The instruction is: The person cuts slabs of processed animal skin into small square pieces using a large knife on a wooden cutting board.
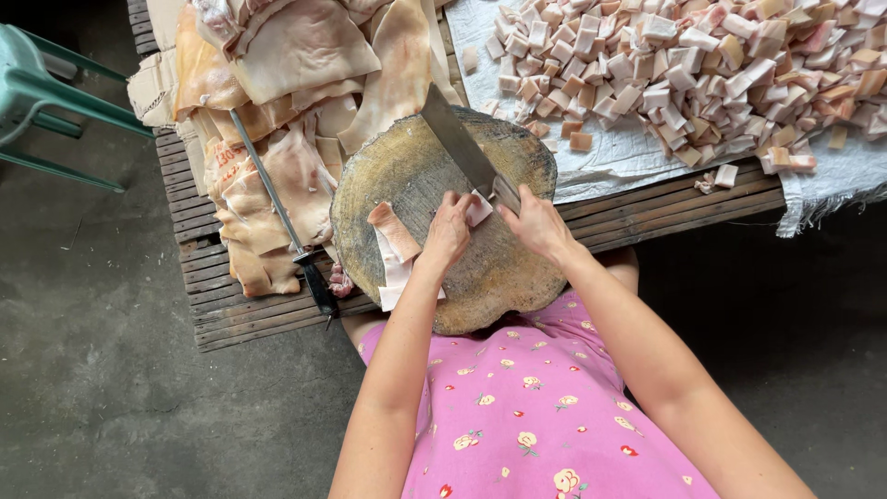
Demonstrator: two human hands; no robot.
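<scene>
On the round chopping block (pixel 480 277) on the bench (pixel 647 217): right hand (pixel 534 225) closed around the cleaver (pixel 459 145), left hand (pixel 448 231) pressing with bent fingers a pork skin strip (pixel 395 236), cut cubes (pixel 684 65) piled well apart.

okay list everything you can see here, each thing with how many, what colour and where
Cleaver: one, grey blade, over the board's far edge, handle in the right hand.
Board: one, round, brown wood, centre, on the slat table.
Strips: a few, pale pink, on the board's left side.
Small piece: one, pale, under the left hand's fingers by the blade.
Slabs: a heap, pink and tan, upper left.
Cubes: many, pink and white, on the sack, upper right.
Sack: one, white, under the cubes.
Steel: one, grey rod with black handle, lying on the slabs.
Table: one, brown slats.
Chair: one, green, far left.
Left hand: on the small piece.
Right hand: grips the cleaver.
</scene>
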